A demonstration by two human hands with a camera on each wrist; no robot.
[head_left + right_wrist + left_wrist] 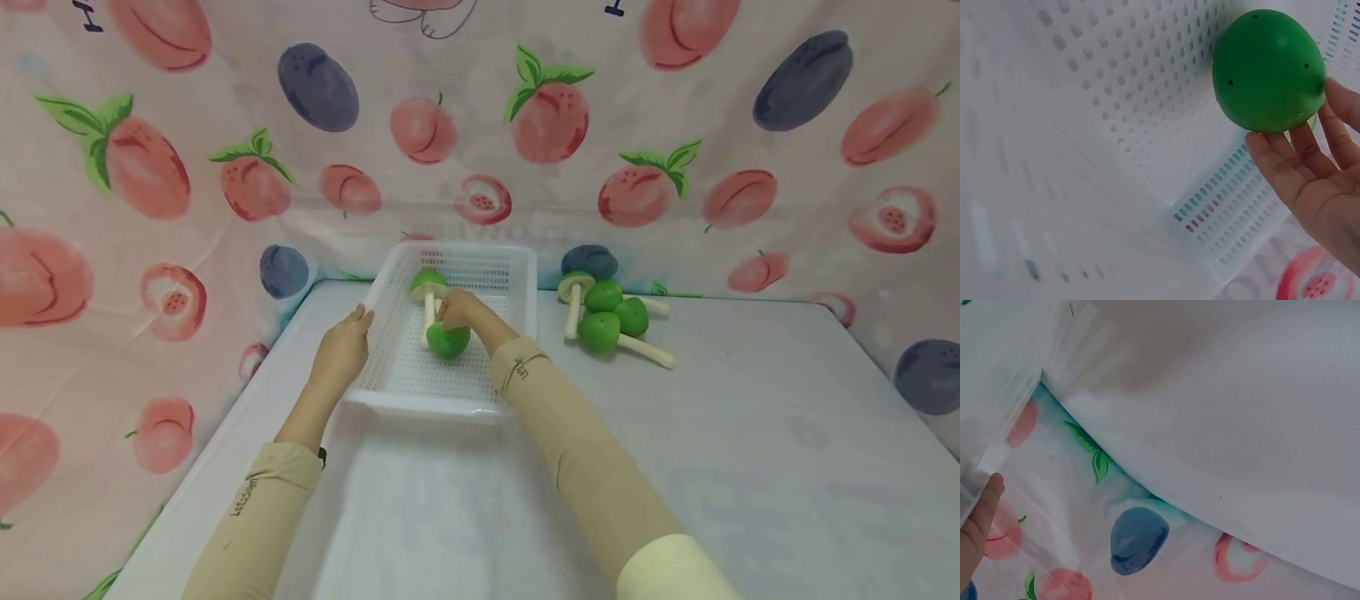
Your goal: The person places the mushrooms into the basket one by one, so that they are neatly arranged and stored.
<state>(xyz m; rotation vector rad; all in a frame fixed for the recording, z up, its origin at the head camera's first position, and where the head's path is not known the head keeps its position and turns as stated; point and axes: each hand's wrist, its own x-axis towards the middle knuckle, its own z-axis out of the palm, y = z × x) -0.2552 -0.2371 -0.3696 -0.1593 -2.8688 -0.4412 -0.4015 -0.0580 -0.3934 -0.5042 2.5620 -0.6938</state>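
Head cam: R hand (461,308) holds mushrm (449,342) in bskt (420,406).

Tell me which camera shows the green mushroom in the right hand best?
The right wrist view: the green mushroom appears largest, cap dots clear, stem hidden, in the right hand. The head view shows it smaller, inside the white basket; the left wrist view doesn't show it.

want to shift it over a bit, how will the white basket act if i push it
The basket would probably feel light for its size, since its walls look thin and full of holes. Tipping seems unlikely, as its base looks broad. Its thin sides may flex slightly under pressure.
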